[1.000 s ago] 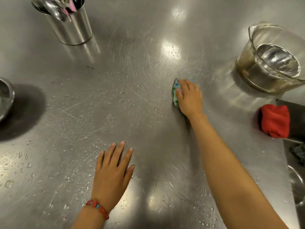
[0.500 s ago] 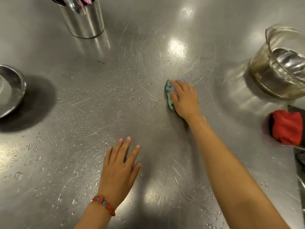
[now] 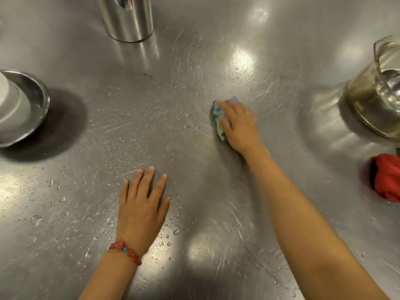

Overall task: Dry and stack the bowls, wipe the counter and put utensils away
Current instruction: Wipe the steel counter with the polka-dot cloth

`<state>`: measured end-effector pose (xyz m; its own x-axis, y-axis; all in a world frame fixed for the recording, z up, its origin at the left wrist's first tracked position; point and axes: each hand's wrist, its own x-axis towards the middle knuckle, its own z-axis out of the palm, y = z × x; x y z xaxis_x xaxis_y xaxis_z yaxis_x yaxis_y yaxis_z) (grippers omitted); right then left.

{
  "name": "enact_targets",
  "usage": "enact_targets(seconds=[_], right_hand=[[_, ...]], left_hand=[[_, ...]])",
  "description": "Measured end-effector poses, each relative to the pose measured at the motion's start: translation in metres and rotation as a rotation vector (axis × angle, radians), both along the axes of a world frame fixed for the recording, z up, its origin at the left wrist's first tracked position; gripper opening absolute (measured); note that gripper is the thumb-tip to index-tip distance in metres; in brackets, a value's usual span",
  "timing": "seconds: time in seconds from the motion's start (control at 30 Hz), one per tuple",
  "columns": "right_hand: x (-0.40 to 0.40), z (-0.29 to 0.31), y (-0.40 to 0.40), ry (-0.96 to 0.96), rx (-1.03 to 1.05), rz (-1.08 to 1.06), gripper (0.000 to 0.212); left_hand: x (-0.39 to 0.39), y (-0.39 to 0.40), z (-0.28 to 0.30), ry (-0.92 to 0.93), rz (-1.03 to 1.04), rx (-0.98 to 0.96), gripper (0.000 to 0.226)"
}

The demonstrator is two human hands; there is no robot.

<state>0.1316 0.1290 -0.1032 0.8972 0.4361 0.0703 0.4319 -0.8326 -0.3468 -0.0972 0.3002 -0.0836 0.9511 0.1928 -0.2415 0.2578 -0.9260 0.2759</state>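
Observation:
My right hand (image 3: pixel 239 124) presses a small green and blue patterned cloth (image 3: pixel 217 119) flat on the wet steel counter (image 3: pixel 151 126), fingers wrapped over it. Only the cloth's left edge shows past my fingers. My left hand (image 3: pixel 141 204) rests flat on the counter nearer to me, fingers spread, holding nothing; a red bead bracelet circles its wrist. Water drops dot the counter left of the cloth and around my left hand. A steel bowl (image 3: pixel 35 109) with a white bowl inside sits at the left edge. A steel utensil holder (image 3: pixel 126 20) stands at the top.
A clear glass bowl (image 3: pixel 376 105) with a smaller one nested inside stands at the right edge. A crumpled red cloth (image 3: pixel 387 180) lies below it, by the right edge of the view.
My right hand has slid the cloth leftward over the counter. The view has panned left, so the steel bowl shows more and the glass bowl sits further right. My left hand stays flat.

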Motion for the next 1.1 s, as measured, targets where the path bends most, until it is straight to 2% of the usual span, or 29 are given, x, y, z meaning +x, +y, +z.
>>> enact_targets(seconds=[0.07,0.13,0.27,0.37,0.43,0.53,0.6,0.63,0.77,0.87,0.93,1.0,1.1], right_hand=[[0.019,0.002,0.016,-0.012,-0.021,-0.128,0.042],[0.006,0.002,0.023,-0.015,-0.027,-0.109,0.042],[-0.091,-0.005,0.023,-0.100,0.019,0.264,0.037],[-0.083,-0.003,0.017,-0.025,0.019,0.435,0.037],[-0.042,0.000,0.023,-0.014,0.003,0.367,0.038],[0.019,0.002,0.047,-0.029,0.010,0.032,0.040],[0.024,0.001,0.063,-0.044,-0.010,-0.088,0.041],[0.016,0.001,0.065,-0.042,-0.021,-0.071,0.041],[-0.054,-0.005,0.051,-0.079,-0.003,0.329,0.041],[-0.034,-0.001,0.039,-0.029,0.005,0.492,0.041],[0.005,-0.001,0.045,-0.054,0.017,0.376,0.039],[0.047,-0.001,0.057,-0.065,0.027,0.153,0.039],[0.070,-0.001,0.079,-0.070,-0.011,-0.044,0.041]], left_hand=[[0.000,0.001,0.000,-0.004,-0.003,0.003,0.071],[0.001,0.002,0.000,-0.007,-0.007,0.004,0.071],[0.001,0.003,0.001,-0.007,-0.006,0.004,0.067],[0.000,0.003,-0.001,-0.029,-0.011,0.017,0.055],[0.001,0.004,0.000,-0.030,-0.019,0.023,0.056],[0.000,0.004,0.000,-0.040,-0.024,0.032,0.052],[0.001,0.003,0.002,-0.038,-0.028,0.039,0.050],[0.002,0.004,0.002,-0.038,-0.029,0.039,0.050],[-0.001,0.009,0.003,-0.006,-0.005,-0.003,0.064],[-0.003,0.021,0.002,0.008,0.041,0.005,0.067],[-0.004,0.032,0.002,0.025,0.064,0.030,0.070],[-0.006,0.040,0.001,0.038,0.089,0.049,0.073],[-0.005,0.042,-0.001,0.029,0.111,0.052,0.073]])
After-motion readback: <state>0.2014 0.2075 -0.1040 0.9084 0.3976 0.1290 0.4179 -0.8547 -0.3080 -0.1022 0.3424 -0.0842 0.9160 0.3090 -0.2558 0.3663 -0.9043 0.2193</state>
